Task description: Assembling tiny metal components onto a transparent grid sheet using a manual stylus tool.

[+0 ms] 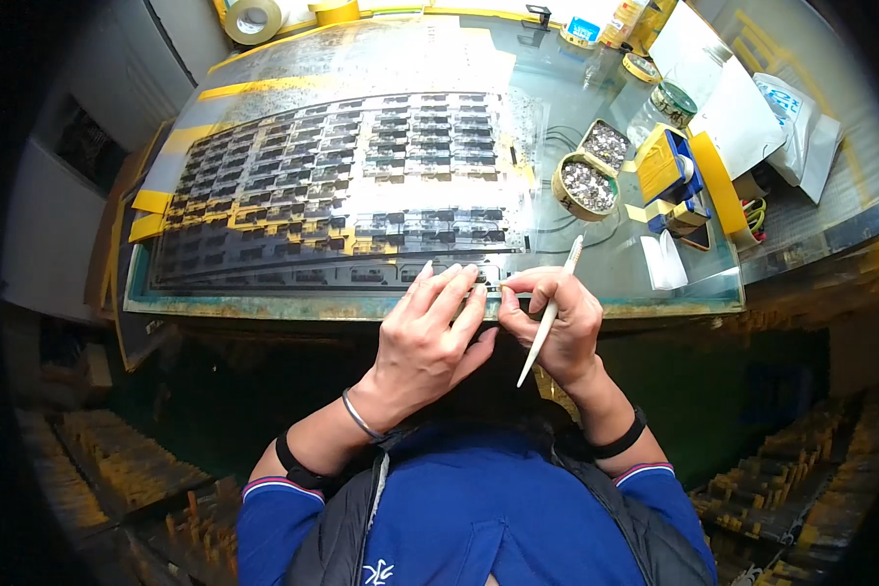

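Near the front edge of the glass-topped table (698,283), my left hand (422,332) rests with its fingers stretched out over the lower strip of a dark patterned film sheet (303,176). Rows of small, repeated black shapes cover that sheet. Just to the right, my right hand (574,332) holds a slim white pen-like tool (539,337), its tapered end slanting back toward me. Thumb and index finger of this hand come together at the sheet's lower right corner. Whether they pinch something small there cannot be made out.
Right of the sheet sit an open round tin (588,188) and a square one (606,144), both full of small bits. Beyond them are a glass jar (669,103), a blue and yellow tape dispenser (669,166) and a white folded tissue (662,262). Tape rolls (253,18) lie at the far left.
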Motion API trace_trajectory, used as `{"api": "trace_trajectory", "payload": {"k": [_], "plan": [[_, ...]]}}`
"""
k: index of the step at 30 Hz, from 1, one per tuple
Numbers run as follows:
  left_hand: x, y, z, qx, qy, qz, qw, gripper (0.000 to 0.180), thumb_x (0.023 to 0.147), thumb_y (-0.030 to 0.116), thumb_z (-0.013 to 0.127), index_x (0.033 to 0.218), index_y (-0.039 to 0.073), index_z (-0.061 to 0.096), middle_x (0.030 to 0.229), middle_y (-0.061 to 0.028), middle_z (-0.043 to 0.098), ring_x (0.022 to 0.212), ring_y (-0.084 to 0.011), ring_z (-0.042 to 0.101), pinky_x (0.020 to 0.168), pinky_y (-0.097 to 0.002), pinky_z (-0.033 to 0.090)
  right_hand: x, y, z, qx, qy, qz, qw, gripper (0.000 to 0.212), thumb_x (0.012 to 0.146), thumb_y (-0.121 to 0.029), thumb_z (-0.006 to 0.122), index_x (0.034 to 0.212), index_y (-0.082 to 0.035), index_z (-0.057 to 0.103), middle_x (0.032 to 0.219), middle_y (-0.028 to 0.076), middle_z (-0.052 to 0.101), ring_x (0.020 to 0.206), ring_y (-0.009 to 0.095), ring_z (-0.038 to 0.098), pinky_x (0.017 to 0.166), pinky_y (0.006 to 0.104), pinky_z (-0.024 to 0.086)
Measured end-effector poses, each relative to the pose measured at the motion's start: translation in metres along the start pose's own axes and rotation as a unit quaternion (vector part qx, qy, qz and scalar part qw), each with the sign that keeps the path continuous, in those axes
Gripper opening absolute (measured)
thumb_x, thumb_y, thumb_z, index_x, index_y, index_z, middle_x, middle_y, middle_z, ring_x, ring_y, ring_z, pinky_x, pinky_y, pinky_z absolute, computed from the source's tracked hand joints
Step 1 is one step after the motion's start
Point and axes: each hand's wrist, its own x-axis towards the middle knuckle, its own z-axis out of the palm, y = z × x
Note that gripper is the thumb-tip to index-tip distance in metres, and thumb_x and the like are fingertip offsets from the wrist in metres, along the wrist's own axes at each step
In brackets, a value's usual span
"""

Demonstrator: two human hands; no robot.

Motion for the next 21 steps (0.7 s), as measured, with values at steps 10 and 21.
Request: {"api": "trace_trajectory", "payload": {"k": [10,21], "plan": [[0.001,0.001,-0.001,-0.003,0.007,-0.003,1.000,0.044,0.071,0.022,0.079,0.108,0.000,0.068,0.120,-0.0137,0.063,0.109,-0.0308,0.062,0.098,-0.0445,0.050,-0.005,-0.001,-0.002,-0.002,0.003,0.036,0.999,0.038,0.074,0.003,0.079,0.076,-0.008,0.042,0.082,0.013,0.072,0.072,0.021,0.071,0.064,0.0299,0.055],[0.003,0.002,-0.002,-0.004,0.012,0.002,1.000,0.044,0.072,0.023,0.079,0.108,0.001,0.068,0.121,-0.0129,0.063,0.108,-0.0304,0.062,0.097,-0.0436,0.051,-0.011,0.007,0.001,0.046,0.109,0.134,0.984,0.035,0.076,0.000,0.078,0.074,-0.008,0.044,0.081,0.010,0.070,0.068,0.016,0.067,0.063,0.0287,0.052]]}}
